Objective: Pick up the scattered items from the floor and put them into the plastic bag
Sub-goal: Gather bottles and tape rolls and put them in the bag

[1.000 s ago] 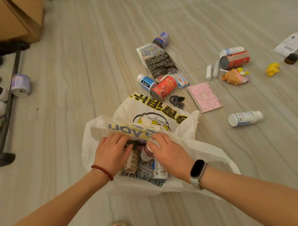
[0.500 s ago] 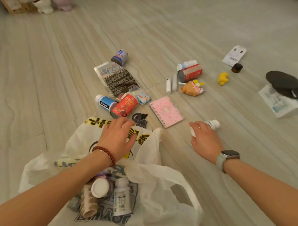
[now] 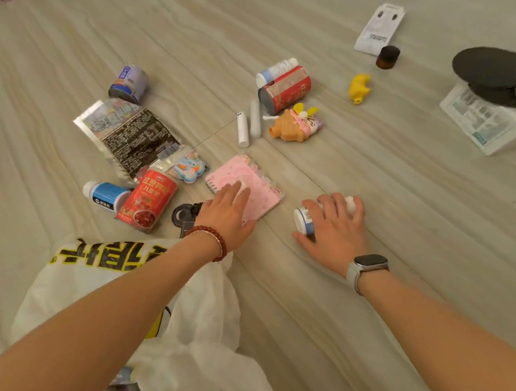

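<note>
The white plastic bag (image 3: pixel 99 283) with yellow and black print lies open at the lower left, partly under my left forearm. My left hand (image 3: pixel 227 216) rests with straight fingers on the near corner of a pink spiral notebook (image 3: pixel 260 185). My right hand (image 3: pixel 335 228) curls round a white bottle with a blue label (image 3: pixel 303 220) lying on the floor. Beside the notebook lie a red can (image 3: pixel 148 201), a blue-labelled white bottle (image 3: pixel 106 195), a black keyring piece (image 3: pixel 182 213) and a blue sticker pack (image 3: pixel 190 168).
Farther out lie a dark foil packet (image 3: pixel 135 138), a purple can (image 3: pixel 128 83), two white tubes (image 3: pixel 248 122), a second red can (image 3: pixel 285 90), an orange toy (image 3: pixel 297 123), a yellow toy (image 3: pixel 359 87), a brown jar (image 3: pixel 387 57), a white card (image 3: pixel 379 29) and a black disc on a box (image 3: pixel 491 116).
Both hands left the bag's opening and reached forward. My left hand moved from the bag onto the pink notebook; my right hand went out and closed round the white bottle.
</note>
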`<state>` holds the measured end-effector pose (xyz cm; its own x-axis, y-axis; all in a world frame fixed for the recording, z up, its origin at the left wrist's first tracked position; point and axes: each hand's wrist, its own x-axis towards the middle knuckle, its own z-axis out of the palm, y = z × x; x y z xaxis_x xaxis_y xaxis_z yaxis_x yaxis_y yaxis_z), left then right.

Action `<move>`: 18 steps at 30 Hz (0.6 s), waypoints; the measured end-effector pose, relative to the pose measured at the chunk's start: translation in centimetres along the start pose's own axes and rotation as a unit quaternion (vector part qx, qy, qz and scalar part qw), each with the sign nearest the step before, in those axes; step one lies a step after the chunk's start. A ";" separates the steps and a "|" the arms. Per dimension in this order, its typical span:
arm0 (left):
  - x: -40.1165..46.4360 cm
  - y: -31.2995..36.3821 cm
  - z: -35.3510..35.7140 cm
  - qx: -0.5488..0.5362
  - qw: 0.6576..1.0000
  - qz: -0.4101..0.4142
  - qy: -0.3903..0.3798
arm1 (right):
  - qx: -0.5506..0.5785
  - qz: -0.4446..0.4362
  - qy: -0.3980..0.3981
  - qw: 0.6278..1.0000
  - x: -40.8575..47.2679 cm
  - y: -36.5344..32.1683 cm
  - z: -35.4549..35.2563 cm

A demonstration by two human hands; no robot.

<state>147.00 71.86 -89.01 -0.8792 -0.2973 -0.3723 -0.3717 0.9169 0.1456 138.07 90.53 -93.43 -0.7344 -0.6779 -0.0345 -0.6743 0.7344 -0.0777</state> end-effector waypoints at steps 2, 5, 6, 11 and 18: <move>2.0 0.4 1.3 -0.001 0.998 -0.032 -0.060 | 0.016 0.020 0.039 0.999 0.4 -0.1 0.5; 2.1 1.2 3.1 -0.010 0.996 -0.034 -0.086 | 0.039 0.049 0.066 0.996 0.8 -0.4 1.1; 1.6 1.5 3.3 -0.019 0.996 -0.018 -0.081 | 0.047 0.055 0.073 0.995 0.8 -0.4 1.2; -0.6 0.8 3.0 -0.112 0.993 0.019 -0.006 | 0.086 0.076 0.102 0.988 0.2 0.1 1.0; 2.0 1.9 3.1 -0.155 0.941 -0.300 -0.017 | 0.031 0.033 0.073 0.996 -1.5 0.0 1.7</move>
<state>145.52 73.82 -92.36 -0.4743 -0.7233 -0.5018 -0.8723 0.4628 0.1575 139.34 91.51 -95.10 -0.7837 -0.6126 0.1032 -0.6212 0.7708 -0.1415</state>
